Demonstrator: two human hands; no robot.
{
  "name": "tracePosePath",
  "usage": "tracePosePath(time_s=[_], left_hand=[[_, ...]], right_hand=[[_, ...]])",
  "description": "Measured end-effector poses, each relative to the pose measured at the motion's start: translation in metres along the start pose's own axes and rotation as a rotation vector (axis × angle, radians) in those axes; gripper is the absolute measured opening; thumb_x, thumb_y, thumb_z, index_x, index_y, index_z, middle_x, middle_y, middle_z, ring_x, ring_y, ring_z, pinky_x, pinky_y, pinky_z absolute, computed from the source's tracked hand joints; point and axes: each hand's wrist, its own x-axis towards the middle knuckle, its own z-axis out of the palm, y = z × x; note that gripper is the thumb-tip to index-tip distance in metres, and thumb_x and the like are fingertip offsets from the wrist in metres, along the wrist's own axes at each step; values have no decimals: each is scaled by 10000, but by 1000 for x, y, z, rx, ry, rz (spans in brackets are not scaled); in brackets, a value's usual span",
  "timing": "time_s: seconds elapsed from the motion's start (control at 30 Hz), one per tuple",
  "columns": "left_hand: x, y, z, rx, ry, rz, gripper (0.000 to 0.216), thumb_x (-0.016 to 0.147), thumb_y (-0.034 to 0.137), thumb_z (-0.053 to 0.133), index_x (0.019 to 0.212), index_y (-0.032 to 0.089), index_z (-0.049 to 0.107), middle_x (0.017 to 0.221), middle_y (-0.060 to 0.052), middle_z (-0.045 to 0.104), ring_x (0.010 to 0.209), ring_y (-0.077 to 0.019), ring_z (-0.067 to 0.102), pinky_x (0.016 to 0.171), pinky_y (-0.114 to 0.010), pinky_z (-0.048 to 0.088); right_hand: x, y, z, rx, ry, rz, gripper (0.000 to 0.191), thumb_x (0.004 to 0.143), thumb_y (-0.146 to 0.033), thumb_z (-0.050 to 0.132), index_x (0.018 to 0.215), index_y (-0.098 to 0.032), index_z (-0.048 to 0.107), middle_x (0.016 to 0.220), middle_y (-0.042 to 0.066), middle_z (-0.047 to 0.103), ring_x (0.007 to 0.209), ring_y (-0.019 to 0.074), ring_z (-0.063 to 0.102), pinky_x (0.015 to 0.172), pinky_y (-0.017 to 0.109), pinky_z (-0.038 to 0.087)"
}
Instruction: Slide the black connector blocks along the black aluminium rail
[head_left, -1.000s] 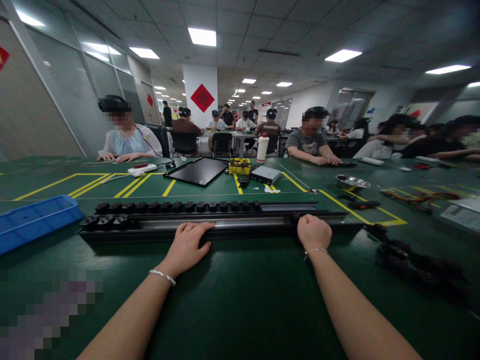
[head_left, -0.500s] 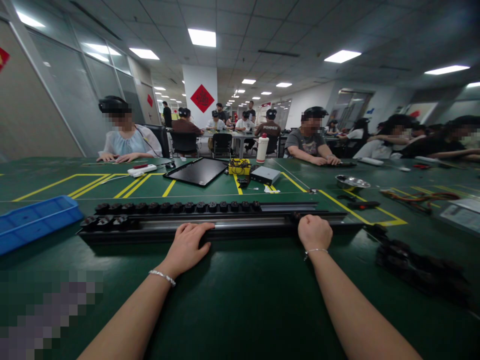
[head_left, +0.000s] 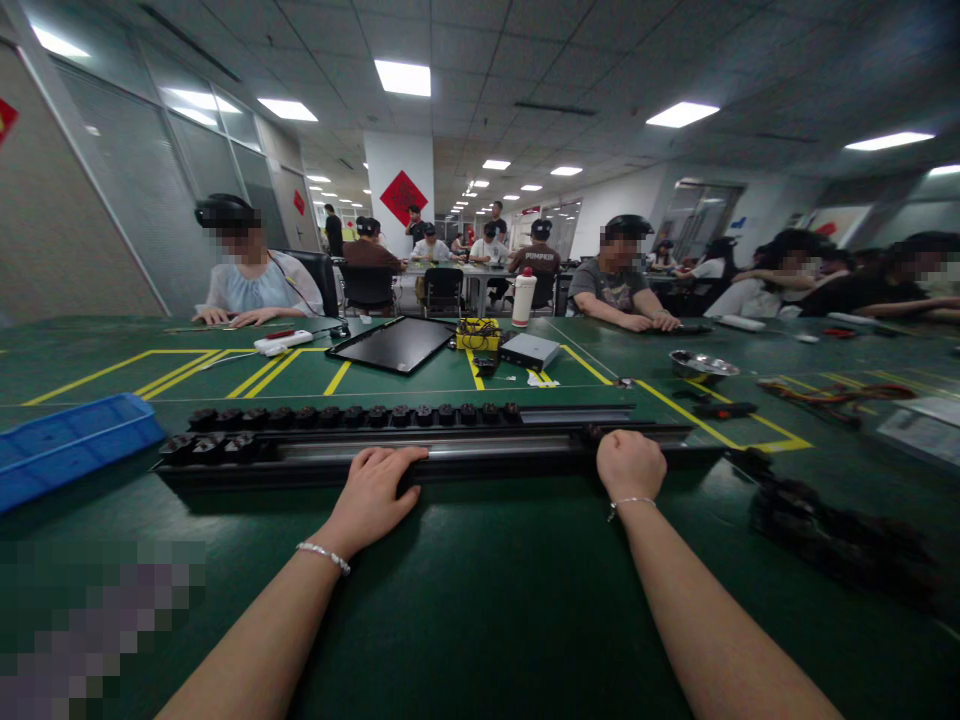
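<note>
A long black rail [head_left: 480, 455] lies across the green table in front of me, with several small black parts [head_left: 352, 415] lined up along its far track and a few at its left end. My left hand [head_left: 373, 493] rests on the rail's near edge, fingers stretched over it. Further right, my right hand [head_left: 630, 465] is curled into a fist on the rail, next to a small black part; what it holds, if anything, is hidden.
A blue bin [head_left: 71, 440] sits at the left and a heap of black parts [head_left: 832, 530] at the right. Beyond the rail lie a black tablet [head_left: 394, 343], a yellow box [head_left: 478, 333], a metal bowl [head_left: 703, 365] and cables. Other people sit at the far side.
</note>
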Motion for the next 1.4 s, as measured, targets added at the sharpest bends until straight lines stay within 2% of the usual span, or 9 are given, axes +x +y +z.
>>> tracePosePath(time_s=[0.33, 0.73, 1.07, 1.4], left_hand=[[0, -1, 1, 1, 7, 6, 419, 767, 295, 494, 1183, 318, 457, 1163, 22, 601, 1059, -196, 501, 979, -428, 259], [0, -1, 1, 9, 4, -4, 421, 763, 299, 496, 1182, 320, 462, 1143, 16, 609, 1052, -198, 505, 971, -424, 272], [0, -1, 0, 9, 7, 0, 436, 755, 295, 502, 1189, 319, 461, 1123, 12, 617, 1028, -200, 515, 966, -425, 273], [0, -1, 1, 5, 12, 10, 432, 760, 290, 504, 1188, 323, 458, 1133, 18, 611, 1034, -194, 508, 967, -420, 269]], right_hand=[[2, 5, 3, 3, 22, 47, 348, 797, -167, 368, 791, -140, 715, 844, 102, 668, 727, 193, 542, 616, 303, 314], [2, 6, 0, 34, -33, 75, 372, 808, -184, 345, 819, -154, 715, 873, 95, 657, 752, 189, 541, 644, 299, 335], [2, 5, 3, 31, -20, 106, 363, 797, -181, 358, 836, -144, 718, 874, 112, 655, 750, 194, 536, 659, 308, 348], [3, 10, 4, 158, -44, 125, 327, 784, -192, 383, 789, -208, 710, 962, 51, 647, 799, 182, 509, 661, 292, 331]])
